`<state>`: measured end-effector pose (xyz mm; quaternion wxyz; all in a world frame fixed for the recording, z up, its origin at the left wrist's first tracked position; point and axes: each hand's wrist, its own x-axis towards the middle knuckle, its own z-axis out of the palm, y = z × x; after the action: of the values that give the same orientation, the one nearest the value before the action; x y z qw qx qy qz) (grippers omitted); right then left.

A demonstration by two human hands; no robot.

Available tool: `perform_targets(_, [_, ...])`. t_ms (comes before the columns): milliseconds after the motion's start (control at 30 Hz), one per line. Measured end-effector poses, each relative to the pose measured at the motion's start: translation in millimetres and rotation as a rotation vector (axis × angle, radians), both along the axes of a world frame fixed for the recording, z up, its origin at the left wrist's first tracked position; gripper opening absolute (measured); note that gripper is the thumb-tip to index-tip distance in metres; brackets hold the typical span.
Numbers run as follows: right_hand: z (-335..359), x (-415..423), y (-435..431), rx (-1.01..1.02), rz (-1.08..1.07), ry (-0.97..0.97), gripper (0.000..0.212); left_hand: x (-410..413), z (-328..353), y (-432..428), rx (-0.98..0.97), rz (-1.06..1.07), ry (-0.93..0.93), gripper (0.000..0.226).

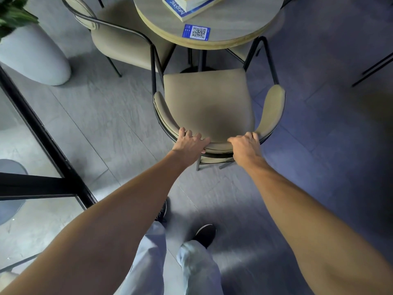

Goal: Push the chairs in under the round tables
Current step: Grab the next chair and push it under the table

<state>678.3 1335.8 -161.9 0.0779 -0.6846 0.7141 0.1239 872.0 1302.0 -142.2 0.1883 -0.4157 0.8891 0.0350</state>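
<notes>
A beige padded chair (pixel 207 99) with a thin black metal frame stands right in front of me, facing a round grey table (pixel 229 24). Its seat's far edge lies just below the table's near rim. My left hand (pixel 189 143) grips the left part of the curved backrest top. My right hand (pixel 244 145) grips the same backrest a little to the right. A second beige chair (pixel 114 41) sits at the table's left side, its seat partly under the tabletop.
Stacked books (pixel 189 5) and a blue QR-code sticker (pixel 196 31) lie on the table. A large white planter (pixel 32 54) stands at the left. A black-framed glass partition (pixel 42 135) runs along the left. Dark chair legs (pixel 372 69) show at the right edge.
</notes>
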Motion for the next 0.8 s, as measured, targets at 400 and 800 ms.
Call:
perform_targets(400, [-1,-2,-5,-0.014,0.033,0.002,0.042,-2,-5,-8,0.023,0.011,-0.008,0.034])
perform_targets(800, [18,-9,1,0.068,0.096,-0.065,0.049,-18,18,-7,0.137,0.110,-0.066,0.048])
